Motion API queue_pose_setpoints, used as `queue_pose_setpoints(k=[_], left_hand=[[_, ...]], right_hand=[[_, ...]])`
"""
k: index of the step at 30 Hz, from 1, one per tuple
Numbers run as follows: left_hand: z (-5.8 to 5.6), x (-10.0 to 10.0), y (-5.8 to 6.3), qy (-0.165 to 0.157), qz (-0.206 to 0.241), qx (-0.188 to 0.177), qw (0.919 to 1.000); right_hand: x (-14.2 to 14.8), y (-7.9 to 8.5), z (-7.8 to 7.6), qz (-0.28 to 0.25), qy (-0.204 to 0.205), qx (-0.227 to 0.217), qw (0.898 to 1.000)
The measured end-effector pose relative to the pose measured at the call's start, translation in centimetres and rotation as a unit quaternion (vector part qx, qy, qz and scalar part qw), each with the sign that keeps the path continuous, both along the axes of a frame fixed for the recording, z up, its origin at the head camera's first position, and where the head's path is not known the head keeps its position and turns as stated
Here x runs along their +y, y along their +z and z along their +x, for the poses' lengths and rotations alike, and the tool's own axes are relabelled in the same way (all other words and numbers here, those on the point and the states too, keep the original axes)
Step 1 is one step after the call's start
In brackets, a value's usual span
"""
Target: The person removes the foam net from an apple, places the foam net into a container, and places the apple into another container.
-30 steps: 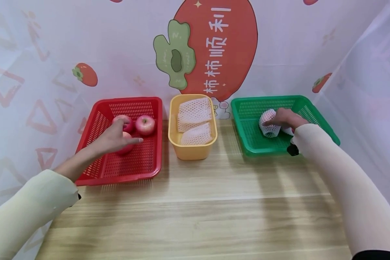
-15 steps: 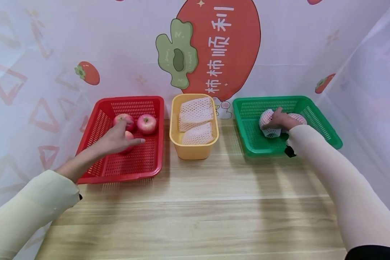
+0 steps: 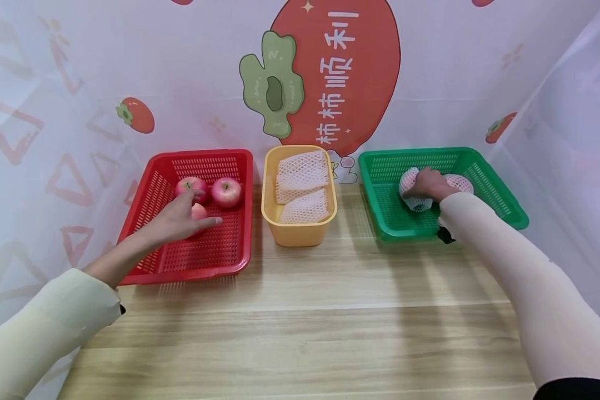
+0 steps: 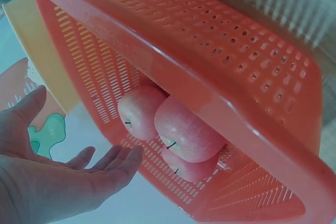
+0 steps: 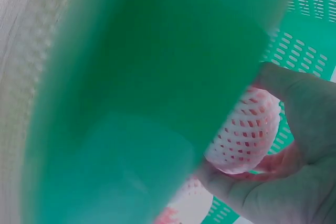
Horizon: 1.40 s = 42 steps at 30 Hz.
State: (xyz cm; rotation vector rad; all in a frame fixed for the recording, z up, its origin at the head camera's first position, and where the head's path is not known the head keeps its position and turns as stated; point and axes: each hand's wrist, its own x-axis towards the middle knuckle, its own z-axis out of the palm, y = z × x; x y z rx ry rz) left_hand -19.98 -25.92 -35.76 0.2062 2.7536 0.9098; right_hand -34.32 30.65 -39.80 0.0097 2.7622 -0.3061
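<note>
The right hand [image 3: 430, 186] grips a foam-netted apple [image 5: 245, 134] in the green basket [image 3: 387, 204], while the left hand [image 3: 176, 220], thumb and fingers spread, hovers near three pink apples [image 4: 188, 130] in the red basket [image 3: 225, 244].

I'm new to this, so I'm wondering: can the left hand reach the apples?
Probably yes: the left hand hangs open over the red basket, close to the apples, and nothing appears to cover them.

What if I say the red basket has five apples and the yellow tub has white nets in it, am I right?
Nearly! The red basket has three apples, not five, as the left wrist view shows. The yellow tub does have white nets in it.
</note>
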Motion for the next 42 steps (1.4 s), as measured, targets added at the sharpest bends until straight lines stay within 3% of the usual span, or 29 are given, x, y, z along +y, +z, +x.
queue_pose_setpoints(k=[6,17,30,42], left_hand=[[0.1,-0.2,0.1,0.004,-0.011,-0.007,0.9999],[0.5,-0.5,0.3,0.01,-0.012,-0.002,0.9999],[1.4,0.4,1.0,0.003,0.001,0.037,0.9993],[2.7,3.2,1.8,-0.025,0.0,0.05,0.9984]], right_hand=[[0.4,0.6,-0.1,-0.025,0.004,0.014,1.0],[0.2,4.4,1.5,-0.041,0.013,0.048,0.998],[-0.6,7.9,5.8,-0.054,0.032,0.094,0.994],[-1.9,7.4,10.4,-0.076,0.085,0.123,0.986]])
